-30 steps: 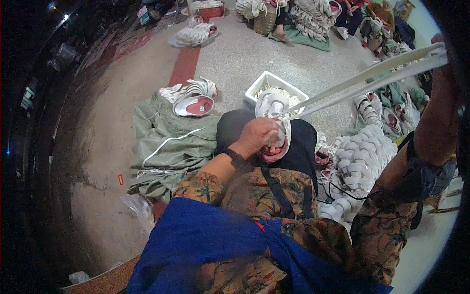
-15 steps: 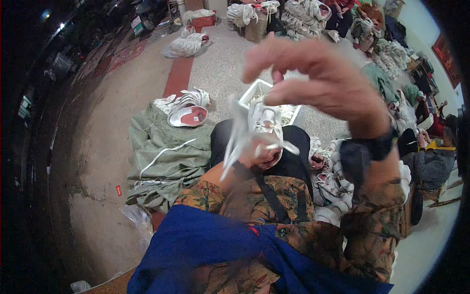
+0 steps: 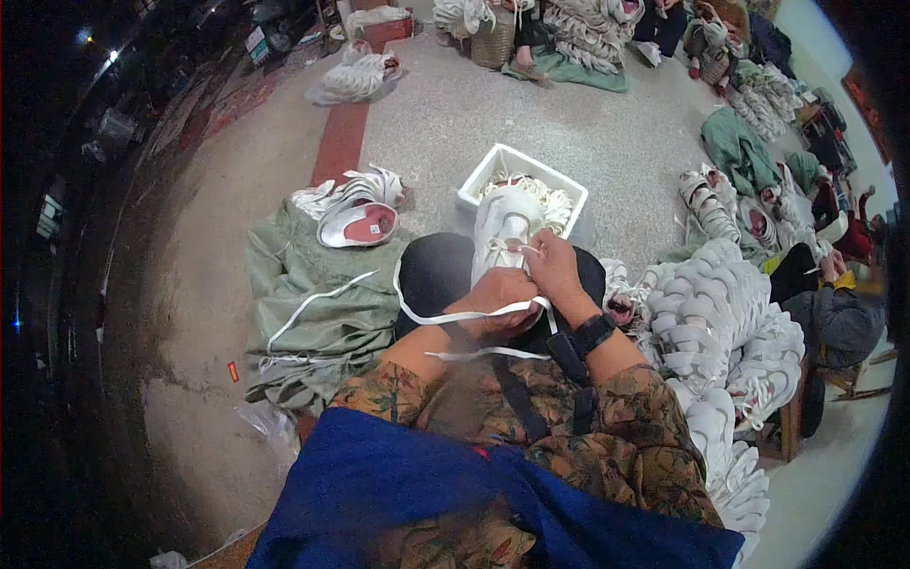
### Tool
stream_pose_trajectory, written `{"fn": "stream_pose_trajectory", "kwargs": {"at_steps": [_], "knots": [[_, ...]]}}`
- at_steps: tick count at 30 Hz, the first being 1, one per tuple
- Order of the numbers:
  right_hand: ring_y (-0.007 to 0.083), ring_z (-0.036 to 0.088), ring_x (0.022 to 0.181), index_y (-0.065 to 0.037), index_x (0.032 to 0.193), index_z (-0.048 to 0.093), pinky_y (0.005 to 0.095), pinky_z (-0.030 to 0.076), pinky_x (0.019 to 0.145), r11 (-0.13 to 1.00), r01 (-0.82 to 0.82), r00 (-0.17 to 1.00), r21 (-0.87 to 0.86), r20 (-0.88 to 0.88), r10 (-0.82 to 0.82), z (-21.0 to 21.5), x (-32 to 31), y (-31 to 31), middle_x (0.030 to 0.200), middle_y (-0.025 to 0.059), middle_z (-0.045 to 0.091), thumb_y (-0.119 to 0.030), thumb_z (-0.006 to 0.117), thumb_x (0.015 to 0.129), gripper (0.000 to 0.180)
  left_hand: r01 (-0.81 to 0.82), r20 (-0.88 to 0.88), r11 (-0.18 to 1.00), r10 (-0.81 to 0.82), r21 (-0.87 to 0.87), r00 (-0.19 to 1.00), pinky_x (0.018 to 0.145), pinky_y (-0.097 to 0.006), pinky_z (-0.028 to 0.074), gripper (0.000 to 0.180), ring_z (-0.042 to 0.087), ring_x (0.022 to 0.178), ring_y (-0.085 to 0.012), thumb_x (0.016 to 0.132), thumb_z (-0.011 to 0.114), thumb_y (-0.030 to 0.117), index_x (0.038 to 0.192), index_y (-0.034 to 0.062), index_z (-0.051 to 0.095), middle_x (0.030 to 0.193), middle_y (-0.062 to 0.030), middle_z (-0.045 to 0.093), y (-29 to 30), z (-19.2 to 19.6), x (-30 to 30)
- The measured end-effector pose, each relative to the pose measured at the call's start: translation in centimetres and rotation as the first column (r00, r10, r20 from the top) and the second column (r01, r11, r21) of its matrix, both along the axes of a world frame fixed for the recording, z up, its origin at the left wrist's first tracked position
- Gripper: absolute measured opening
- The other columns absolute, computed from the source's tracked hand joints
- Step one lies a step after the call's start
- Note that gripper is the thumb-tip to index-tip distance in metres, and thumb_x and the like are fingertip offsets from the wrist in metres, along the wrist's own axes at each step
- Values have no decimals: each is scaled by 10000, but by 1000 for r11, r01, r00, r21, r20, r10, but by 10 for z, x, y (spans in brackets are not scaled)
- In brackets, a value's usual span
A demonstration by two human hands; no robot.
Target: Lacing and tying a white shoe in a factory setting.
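**White sneaker (image 3: 505, 223) in both hands, over the lap**

We see a speckled floor (image 3: 445, 114) spreading ahead, with a long stack of white shoes (image 3: 706, 303) to the right. On the left lies a rumpled green sack (image 3: 322, 261), a white shoe with a pink insole (image 3: 363, 228) resting at its top end. Beyond the knees stands a white rectangular bin (image 3: 464, 196) of pale laces (image 3: 555, 201). The sneaker sits at the knees, toe toward the bin, overlapping its near edge in our view. We find the left hand (image 3: 502, 296) curled around its heel end. The right hand (image 3: 555, 267) pinches a white shoelace (image 3: 527, 249) by the eyelets. A loose white strand (image 3: 464, 318) trails across the left wrist.
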State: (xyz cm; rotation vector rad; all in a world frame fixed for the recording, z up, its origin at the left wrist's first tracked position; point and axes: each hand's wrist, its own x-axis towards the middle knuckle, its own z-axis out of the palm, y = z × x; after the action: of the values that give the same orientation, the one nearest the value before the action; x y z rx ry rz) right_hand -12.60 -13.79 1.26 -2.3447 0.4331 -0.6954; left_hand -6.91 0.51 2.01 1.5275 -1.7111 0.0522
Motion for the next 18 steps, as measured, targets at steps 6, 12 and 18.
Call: {"fn": "stream_pose_trajectory", "kwargs": {"at_steps": [6, 12, 18], "knots": [[135, 532, 585, 11, 807, 589, 284, 443, 569, 966, -65, 997, 248, 58, 52, -3, 1, -9, 632, 91, 570, -47, 631, 760, 86, -19, 23, 1000, 19, 25, 1000, 556, -437, 453, 176, 560, 617, -331, 723, 617, 169, 631, 74, 501, 629, -123, 529, -2, 0, 1], [62, 516, 615, 4, 842, 639, 219, 422, 567, 848, -122, 987, 516, 149, 52, -3, 5, -5, 693, -16, 591, -9, 588, 793, 71, -11, 15, 1000, 11, -30, 1000, 558, -436, 452, 177, 562, 616, -325, 736, 616, 178, 637, 78, 509, 624, -116, 528, -1, 0, 1], [58, 513, 604, 5, 892, 643, 198, 409, 550, 618, -84, 995, 782, 98, 10, 9, 3, -2, 727, 8, 609, 3, 570, 818, 103, -21, -58, 1000, 21, -1, 998, 577, -441, 454, 180, 569, 644, -323, 767, 600, 223, 675, 89, 523, 632, -114, 529, -2, -3, 2]]}}
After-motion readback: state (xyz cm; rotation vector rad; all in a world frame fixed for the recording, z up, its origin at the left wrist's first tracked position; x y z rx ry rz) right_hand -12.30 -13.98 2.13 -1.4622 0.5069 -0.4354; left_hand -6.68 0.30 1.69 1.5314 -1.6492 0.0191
